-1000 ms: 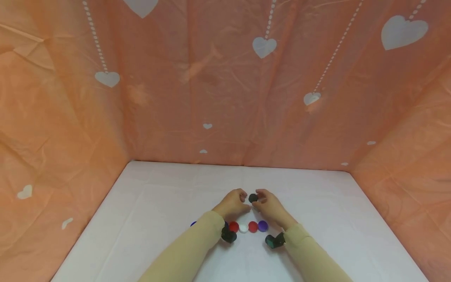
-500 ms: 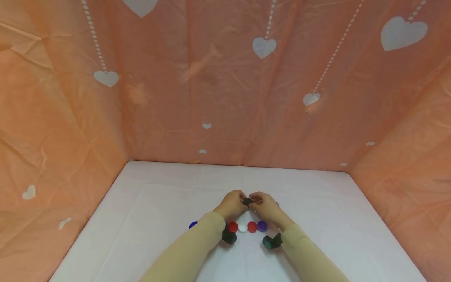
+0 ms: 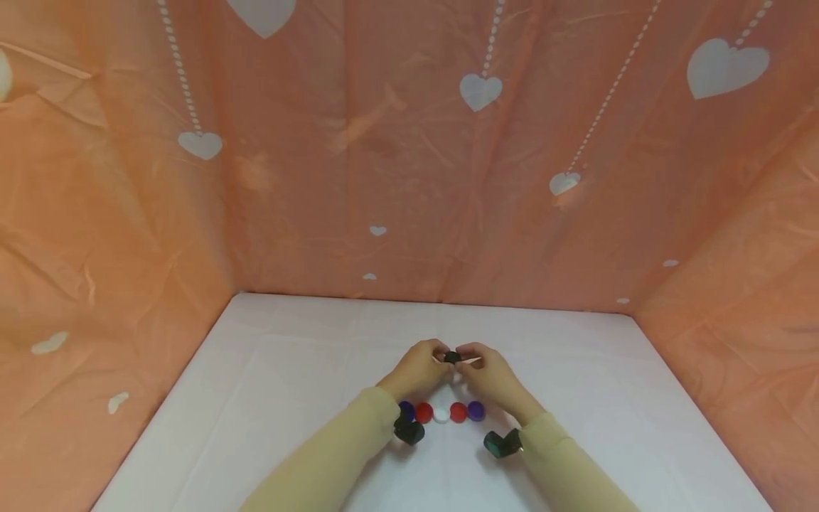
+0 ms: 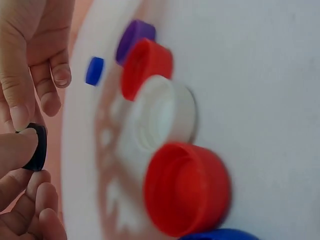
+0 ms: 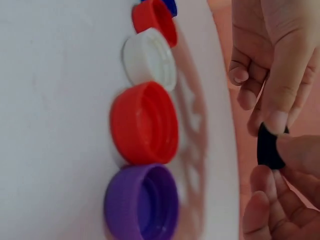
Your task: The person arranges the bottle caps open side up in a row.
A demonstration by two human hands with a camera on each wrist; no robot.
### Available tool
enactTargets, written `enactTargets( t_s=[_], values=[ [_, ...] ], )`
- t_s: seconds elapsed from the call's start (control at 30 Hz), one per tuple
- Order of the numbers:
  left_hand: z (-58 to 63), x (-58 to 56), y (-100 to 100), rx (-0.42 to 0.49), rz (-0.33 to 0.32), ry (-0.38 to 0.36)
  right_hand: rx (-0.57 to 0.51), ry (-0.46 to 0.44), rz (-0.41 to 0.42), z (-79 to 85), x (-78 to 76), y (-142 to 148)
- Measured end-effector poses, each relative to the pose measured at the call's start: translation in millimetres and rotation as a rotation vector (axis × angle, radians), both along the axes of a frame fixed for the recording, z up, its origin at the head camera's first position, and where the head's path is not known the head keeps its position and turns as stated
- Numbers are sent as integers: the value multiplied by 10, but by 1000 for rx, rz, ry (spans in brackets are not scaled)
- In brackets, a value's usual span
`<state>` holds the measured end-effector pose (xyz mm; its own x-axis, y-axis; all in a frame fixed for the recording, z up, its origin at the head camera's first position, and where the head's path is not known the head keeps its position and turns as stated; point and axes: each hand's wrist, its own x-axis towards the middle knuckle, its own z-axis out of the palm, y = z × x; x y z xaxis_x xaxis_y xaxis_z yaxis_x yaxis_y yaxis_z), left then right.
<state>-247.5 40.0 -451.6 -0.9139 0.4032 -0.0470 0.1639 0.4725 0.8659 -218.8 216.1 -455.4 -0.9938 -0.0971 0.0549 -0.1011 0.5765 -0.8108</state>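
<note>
Both hands meet over the white table, with a black bottle cap (image 3: 452, 357) between their fingertips. My left hand (image 3: 419, 366) pinches it, its thumb lying across the cap in the left wrist view. From the other side my right hand (image 3: 493, 378) also grips the cap (image 5: 270, 146) by thumb and fingers. Nearer the body lies a row of caps: blue (image 3: 407, 410), red (image 3: 424, 412), white (image 3: 441, 414), a second red (image 3: 458, 412) and purple (image 3: 476, 410). The red (image 4: 187, 190) and white (image 4: 165, 114) ones show their open sides.
Another blue cap (image 4: 94, 70) lies apart from the row in the left wrist view; the right hand hides it in the head view. Orange cloth walls (image 3: 409, 213) with white hearts enclose the white table (image 3: 307, 334). Dark wrist cameras (image 3: 502, 444) hang close by the row.
The black cap was in the right hand, with the left fingers apart from it. The left fingers have closed on it, and both hands now hold it slightly farther from the body.
</note>
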Motion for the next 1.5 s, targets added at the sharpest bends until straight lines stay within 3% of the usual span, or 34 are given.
enactTargets(
  t_s=[0.2,0.5,1.07,1.5],
  values=[
    [60,85,-11,15,-18,83,-7,59,2,84,128,44],
    [25,232,-50,48,-23,69,-59,34,0,0,270,66],
    [25,234,-60,79,-32,53,-119,32,0,23,259,67],
    [31,235,-72,62,-1,60,-116,42,17,30,271,79]
  ],
)
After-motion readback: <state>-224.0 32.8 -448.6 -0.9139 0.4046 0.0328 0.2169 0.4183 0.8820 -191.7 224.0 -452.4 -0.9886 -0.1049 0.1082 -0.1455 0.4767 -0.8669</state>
